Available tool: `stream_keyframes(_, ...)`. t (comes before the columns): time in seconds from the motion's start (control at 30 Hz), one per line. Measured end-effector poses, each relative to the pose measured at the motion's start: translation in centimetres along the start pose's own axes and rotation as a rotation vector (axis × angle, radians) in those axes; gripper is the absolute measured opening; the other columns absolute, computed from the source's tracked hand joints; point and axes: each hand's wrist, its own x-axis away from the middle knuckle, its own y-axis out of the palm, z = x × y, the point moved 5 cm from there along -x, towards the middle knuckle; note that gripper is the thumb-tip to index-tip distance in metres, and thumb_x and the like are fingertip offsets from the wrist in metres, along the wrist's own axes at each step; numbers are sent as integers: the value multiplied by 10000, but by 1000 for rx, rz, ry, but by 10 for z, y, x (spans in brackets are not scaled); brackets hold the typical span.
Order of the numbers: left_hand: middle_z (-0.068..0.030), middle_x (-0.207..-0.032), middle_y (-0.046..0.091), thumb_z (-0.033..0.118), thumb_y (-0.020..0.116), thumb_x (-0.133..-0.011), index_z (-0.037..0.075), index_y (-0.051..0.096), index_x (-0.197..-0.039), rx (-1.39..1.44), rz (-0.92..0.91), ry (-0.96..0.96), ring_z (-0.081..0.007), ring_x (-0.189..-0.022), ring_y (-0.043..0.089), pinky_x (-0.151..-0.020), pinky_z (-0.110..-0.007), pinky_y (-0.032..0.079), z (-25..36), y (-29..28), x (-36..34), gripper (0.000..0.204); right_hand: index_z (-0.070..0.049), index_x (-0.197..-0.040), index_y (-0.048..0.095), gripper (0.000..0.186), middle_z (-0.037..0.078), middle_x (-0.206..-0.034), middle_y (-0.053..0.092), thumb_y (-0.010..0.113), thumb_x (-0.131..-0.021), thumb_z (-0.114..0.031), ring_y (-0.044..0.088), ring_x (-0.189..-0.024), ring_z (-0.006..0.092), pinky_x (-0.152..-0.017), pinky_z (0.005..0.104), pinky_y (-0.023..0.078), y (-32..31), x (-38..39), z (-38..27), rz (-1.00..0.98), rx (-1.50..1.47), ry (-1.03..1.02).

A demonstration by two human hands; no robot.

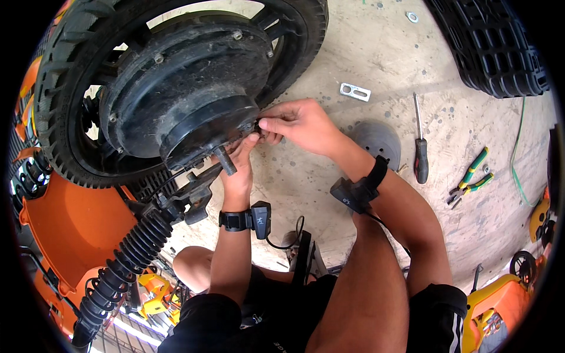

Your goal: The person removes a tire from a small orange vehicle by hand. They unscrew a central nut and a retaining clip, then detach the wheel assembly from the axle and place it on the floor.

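A large black wheel (59,94) with a broad, dusty hub motor (194,76) fills the upper left. A threaded axle (225,162) sticks out of the hub's lower end, beside a dark metal bracket (197,191). At the hub's right edge, my right hand (303,125) pinches with thumb and index finger; whatever is between them is too small and dark to make out. My left hand (238,162) is just behind the axle, thumb up and fingers curled in at the hub's edge, partly hidden. What it grips does not show.
A black coil-spring shock absorber (126,256) runs down from the bracket, next to an orange body panel (82,226). On the floor lie a slotted metal plate (355,92), a washer (412,17), a screwdriver (420,153) and green-handled pliers (469,179). A black tyre (494,47) is at upper right.
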Motion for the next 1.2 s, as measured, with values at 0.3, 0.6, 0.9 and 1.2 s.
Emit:
stream_keyframes(0.3, -117, -1025, 651, -61, 604, -844, -18, 595, -1100, 43, -15, -19, -205, -897, 635, -788, -351, 549, 3, 4, 1, 260, 53, -997, 664, 231, 81, -795, 670, 676, -862, -133, 617, -703, 122, -630, 252, 503, 2, 1, -1, 17, -84, -71)
stream_keyframes(0.6, -130, -1017, 652, -60, 595, -850, -21, 591, -1101, 47, -22, -2, -207, -881, 643, -774, -354, 554, 5, 6, 1, 254, 37, -1044, 652, 272, 60, -776, 662, 654, -881, -181, 600, -680, 124, -609, 265, 491, -5, -1, -5, 38, 273, 3)
stream_keyframes(0.9, -136, -1009, 653, -37, 626, -842, -17, 575, -1126, 8, -6, -32, -218, -882, 646, -774, -349, 549, 5, 0, 2, 289, 5, -1233, 521, 374, 91, -990, 650, 593, -876, -83, 584, -817, 129, -676, 266, 483, 5, 3, -14, 36, 102, -40)
stream_keyframes(1.2, -134, -991, 656, -45, 627, -838, -21, 590, -1100, 50, 0, -38, -217, -874, 646, -770, -351, 559, 2, 2, 0, 266, -2, -1214, 541, 386, 90, -929, 663, 629, -846, -80, 571, -748, 99, -653, 248, 468, -5, 2, -8, 135, 124, -46)
